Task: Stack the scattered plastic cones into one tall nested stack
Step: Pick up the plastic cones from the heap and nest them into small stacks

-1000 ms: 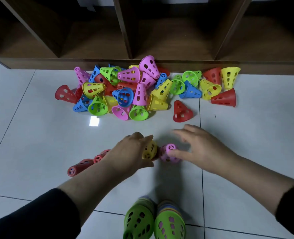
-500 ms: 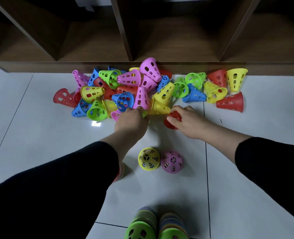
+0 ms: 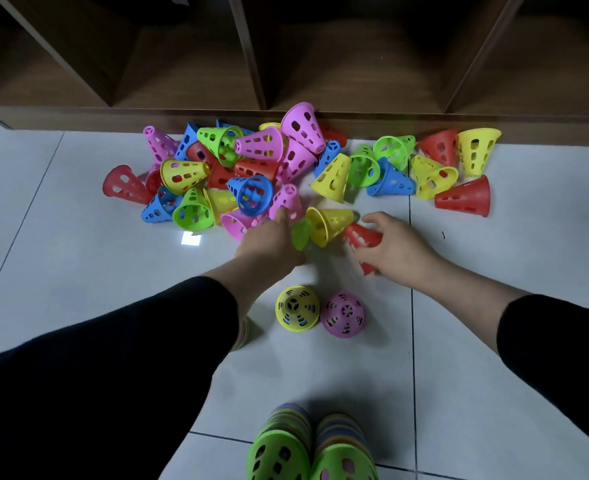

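A dark wooden shelf unit (image 3: pixel 286 57) ran across the far edge, showing three open compartments fully and a fourth cut off at the right, above a pale tiled floor (image 3: pixel 494 341). Against its base lay the scattered pile of cones (image 3: pixel 286 168), perforated plastic in five colours: roughly seven pink, six red, six yellow, five green and five blue, though overlaps made the count uncertain. Nearest the camera stood two tall nested stacks (image 3: pixel 310 448), side by side and touching, each topped by a green cone. Between them and the pile stood two shorter upright stacks just beside each other, one with a yellow top (image 3: pixel 297 308), one with a pink top (image 3: pixel 343 314); part of another striped stack (image 3: pixel 242 332) peeked from under the left sleeve. The left hand (image 3: pixel 269 242) reached into the pile's near edge, its fingers curled on a blurred green cone (image 3: pixel 300 233) next to a tipped yellow cone (image 3: pixel 327 223). The right hand (image 3: pixel 398 252) gripped a red cone (image 3: pixel 360 237) lying on its side, fingers wrapped over it, thumb beneath
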